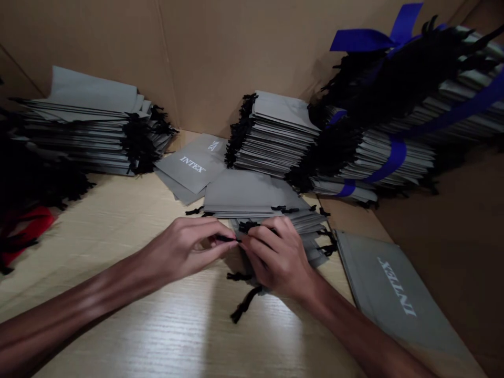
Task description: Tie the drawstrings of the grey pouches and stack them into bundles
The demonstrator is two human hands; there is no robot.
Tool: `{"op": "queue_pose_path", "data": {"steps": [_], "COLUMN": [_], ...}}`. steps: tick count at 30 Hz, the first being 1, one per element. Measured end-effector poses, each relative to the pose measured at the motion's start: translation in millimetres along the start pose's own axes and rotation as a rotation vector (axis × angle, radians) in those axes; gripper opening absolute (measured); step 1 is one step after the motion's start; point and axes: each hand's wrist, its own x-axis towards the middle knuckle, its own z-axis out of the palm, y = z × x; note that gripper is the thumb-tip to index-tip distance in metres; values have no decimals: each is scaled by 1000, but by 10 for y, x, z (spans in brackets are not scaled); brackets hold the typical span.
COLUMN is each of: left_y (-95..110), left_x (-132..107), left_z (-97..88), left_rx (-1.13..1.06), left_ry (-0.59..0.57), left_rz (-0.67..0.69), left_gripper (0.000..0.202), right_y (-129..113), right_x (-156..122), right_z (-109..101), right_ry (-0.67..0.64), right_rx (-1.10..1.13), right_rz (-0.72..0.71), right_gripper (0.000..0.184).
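Note:
My left hand (185,249) and my right hand (275,257) meet at the table's middle, both pinched on a black drawstring (227,239) of a grey pouch (315,253) that lies mostly under my right hand. More black cord ends (244,304) trail out below the right hand. Just behind the hands lies a low stack of flat grey pouches (248,194).
Tall stacks of grey pouches stand at the left (86,126), the centre back (275,134) and the right, the right one bound with blue ribbon (394,157). Loose INTEX-printed pouches lie at the back (192,168) and front right (394,294). Cardboard walls (220,52) enclose the wooden table (118,220). Red cloth (27,226) sits far left.

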Motion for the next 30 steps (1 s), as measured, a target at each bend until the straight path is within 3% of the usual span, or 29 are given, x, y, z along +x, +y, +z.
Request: {"op": "queue_pose_path", "data": {"steps": [9,14,17,23,30], "left_y": [-40,-27,-8,61,152], "left_x": [32,46,76,126,179], "left_z": [-39,-18,-28,-41,-53], "left_rx": [-46,-57,-67,-201,-405], "left_ry": [-28,-35,-88,-186,-178], "left_rz": [-59,-79,-127,-323,-519], "left_gripper": [5,6,13,45,52], "right_y": [11,-17,-26,-1,64], "right_x": [19,49,49,40,17], "right_z": [43,61,61,10,15], "right_ry": [-22,-28,-48,-66,47], "right_rx": [10,-46,-70,-49,-66], "right_rz": [19,19,16,-17,-89], "right_gripper": [13,21,21,18,20]}}
